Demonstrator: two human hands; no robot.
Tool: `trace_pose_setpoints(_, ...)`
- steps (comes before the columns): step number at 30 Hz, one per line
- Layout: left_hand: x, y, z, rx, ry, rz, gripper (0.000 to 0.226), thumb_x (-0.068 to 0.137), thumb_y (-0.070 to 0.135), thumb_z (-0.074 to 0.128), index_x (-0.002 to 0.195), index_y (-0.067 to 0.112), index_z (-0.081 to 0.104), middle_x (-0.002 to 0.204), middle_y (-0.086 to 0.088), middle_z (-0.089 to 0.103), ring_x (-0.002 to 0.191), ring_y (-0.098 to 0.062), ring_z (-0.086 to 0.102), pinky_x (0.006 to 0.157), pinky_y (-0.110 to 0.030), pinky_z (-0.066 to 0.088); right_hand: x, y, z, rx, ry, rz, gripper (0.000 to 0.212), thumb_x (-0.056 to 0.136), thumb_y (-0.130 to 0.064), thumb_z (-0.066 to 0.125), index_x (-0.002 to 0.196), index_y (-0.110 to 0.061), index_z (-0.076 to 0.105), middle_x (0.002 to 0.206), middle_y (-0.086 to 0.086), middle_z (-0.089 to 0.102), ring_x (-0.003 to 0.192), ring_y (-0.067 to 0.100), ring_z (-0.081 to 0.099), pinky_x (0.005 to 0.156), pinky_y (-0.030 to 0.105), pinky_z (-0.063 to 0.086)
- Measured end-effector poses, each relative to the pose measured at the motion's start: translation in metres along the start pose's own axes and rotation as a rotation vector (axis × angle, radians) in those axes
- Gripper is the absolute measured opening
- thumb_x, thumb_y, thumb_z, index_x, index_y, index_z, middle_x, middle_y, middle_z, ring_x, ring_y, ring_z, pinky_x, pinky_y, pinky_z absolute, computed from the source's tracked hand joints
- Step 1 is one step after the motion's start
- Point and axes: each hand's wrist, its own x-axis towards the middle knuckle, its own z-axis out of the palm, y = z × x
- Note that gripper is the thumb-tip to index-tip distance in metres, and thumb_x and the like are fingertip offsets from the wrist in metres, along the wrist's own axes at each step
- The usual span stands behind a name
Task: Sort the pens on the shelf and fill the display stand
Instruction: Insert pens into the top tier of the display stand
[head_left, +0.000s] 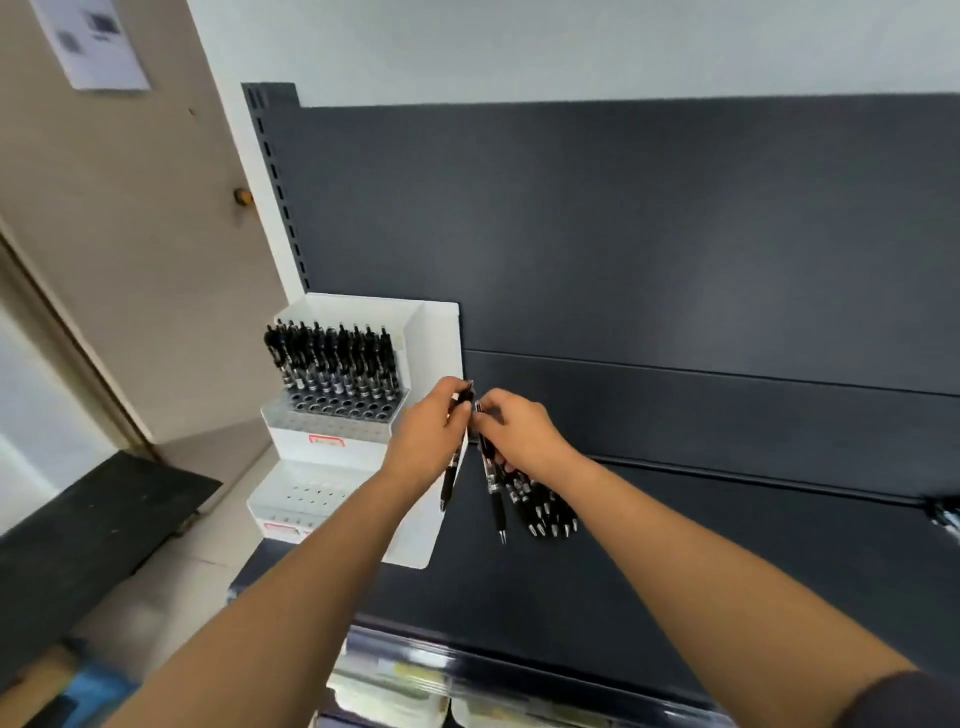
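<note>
A white stepped display stand (358, 447) sits at the left end of a dark shelf (727, 545). Its top tier holds several black pens (332, 358) upright; the lower tiers show empty holes. My left hand (426, 436) is shut on a single black pen (451, 480) that hangs tip down beside the stand's right wall. My right hand (519, 431) grips a bunch of black pens (540, 506), tips pointing down and fanned out. The two hands nearly touch at the pen tops.
The shelf's dark back panel (623, 234) rises behind. A beige door (130, 234) with a paper notice stands to the left. Something small and shiny (945, 512) lies at the shelf's right edge. A lower shelf with blurred goods (405, 686) shows below.
</note>
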Motion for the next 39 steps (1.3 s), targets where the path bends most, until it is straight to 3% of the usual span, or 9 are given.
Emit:
trace_pose_setpoints(3, -0.004, -0.001, -0.032, -0.016, 0.071, 0.021, 0.021, 0.093, 0.022, 0.052, 0.114, 0.016, 0.053, 0.085, -0.001, 0.063, 0.067, -0.019, 0.055, 0.069, -0.036, 0.051, 0.005, -0.022, 0.004, 0.042, 0.046, -0.061, 0.015, 0.093, -0.024, 0.052, 0.088, -0.014, 0.062, 0.071, 0.003, 0.061, 0.054, 0.013, 0.060, 0.053, 0.026, 0.056)
trace_pose_setpoints(8, -0.001, -0.012, -0.080, -0.092, 0.268, 0.017, 0.020, 0.086, 0.023, 0.065, 0.103, 0.017, 0.057, 0.075, 0.011, 0.058, 0.073, -0.018, 0.058, 0.072, -0.038, 0.051, 0.019, -0.056, 0.007, 0.167, 0.140, -0.162, 0.020, 0.091, -0.017, 0.056, 0.084, -0.003, 0.068, 0.075, 0.009, 0.067, 0.052, 0.008, 0.064, 0.057, 0.022, 0.058)
trace_pose_setpoints(13, 0.015, -0.026, -0.104, -0.182, 0.383, 0.047, 0.020, 0.086, 0.021, 0.065, 0.104, 0.017, 0.056, 0.076, 0.016, 0.057, 0.074, -0.014, 0.057, 0.073, -0.033, 0.049, 0.036, -0.084, 0.014, 0.216, 0.313, -0.232, 0.020, 0.091, -0.016, 0.056, 0.079, -0.003, 0.066, 0.066, 0.002, 0.064, 0.057, 0.010, 0.068, 0.065, 0.027, 0.059)
trace_pose_setpoints(19, 0.040, -0.045, -0.115, -0.157, 0.382, 0.099, 0.018, 0.087, 0.021, 0.064, 0.102, 0.015, 0.057, 0.080, 0.010, 0.058, 0.076, -0.012, 0.057, 0.072, -0.024, 0.042, 0.053, -0.101, 0.032, 0.152, 0.377, -0.264, 0.020, 0.092, -0.020, 0.057, 0.079, -0.009, 0.065, 0.068, -0.002, 0.064, 0.061, 0.008, 0.068, 0.072, 0.036, 0.058)
trace_pose_setpoints(24, 0.056, -0.063, -0.117, -0.129, 0.300, 0.132, 0.024, 0.086, 0.022, 0.065, 0.108, 0.013, 0.059, 0.082, 0.007, 0.058, 0.076, -0.013, 0.055, 0.071, -0.025, 0.043, 0.067, -0.113, 0.042, -0.021, 0.382, -0.261, 0.020, 0.093, -0.026, 0.054, 0.082, -0.011, 0.063, 0.070, -0.001, 0.064, 0.064, 0.016, 0.067, 0.073, 0.042, 0.056)
trace_pose_setpoints(27, 0.062, -0.068, -0.114, -0.104, 0.242, 0.172, 0.027, 0.087, 0.022, 0.065, 0.111, 0.011, 0.059, 0.083, 0.005, 0.059, 0.077, -0.016, 0.057, 0.074, -0.027, 0.047, 0.074, -0.123, 0.044, -0.231, 0.390, -0.286, 0.023, 0.092, -0.031, 0.054, 0.082, -0.013, 0.064, 0.072, 0.000, 0.066, 0.069, 0.020, 0.066, 0.070, 0.039, 0.053)
trace_pose_setpoints(33, 0.060, -0.082, -0.109, -0.046, 0.160, 0.257, 0.025, 0.089, 0.016, 0.060, 0.113, 0.017, 0.052, 0.076, 0.007, 0.054, 0.070, -0.019, 0.055, 0.066, -0.032, 0.046, 0.081, -0.115, 0.056, -0.569, 0.289, -0.201, 0.023, 0.094, -0.040, 0.049, 0.087, -0.024, 0.064, 0.077, -0.007, 0.064, 0.072, 0.016, 0.056, 0.057, 0.027, 0.041)
trace_pose_setpoints(36, 0.059, -0.091, -0.108, 0.027, 0.125, 0.283, 0.021, 0.088, 0.017, 0.061, 0.108, 0.016, 0.057, 0.090, 0.002, 0.057, 0.076, -0.016, 0.052, 0.069, -0.030, 0.045, 0.082, -0.108, 0.062, -0.590, 0.305, -0.152, 0.022, 0.093, -0.044, 0.049, 0.087, -0.027, 0.062, 0.078, -0.010, 0.063, 0.071, 0.014, 0.053, 0.053, 0.024, 0.034)
trace_pose_setpoints(39, 0.061, -0.097, -0.111, 0.026, 0.115, 0.309, 0.017, 0.093, 0.021, 0.054, 0.105, 0.012, 0.063, 0.091, -0.001, 0.057, 0.080, -0.016, 0.053, 0.070, -0.029, 0.041, 0.082, -0.105, 0.066, -0.492, 0.306, -0.157, 0.013, 0.091, -0.040, 0.054, 0.093, -0.029, 0.060, 0.080, -0.012, 0.061, 0.074, 0.012, 0.054, 0.057, 0.026, 0.038)
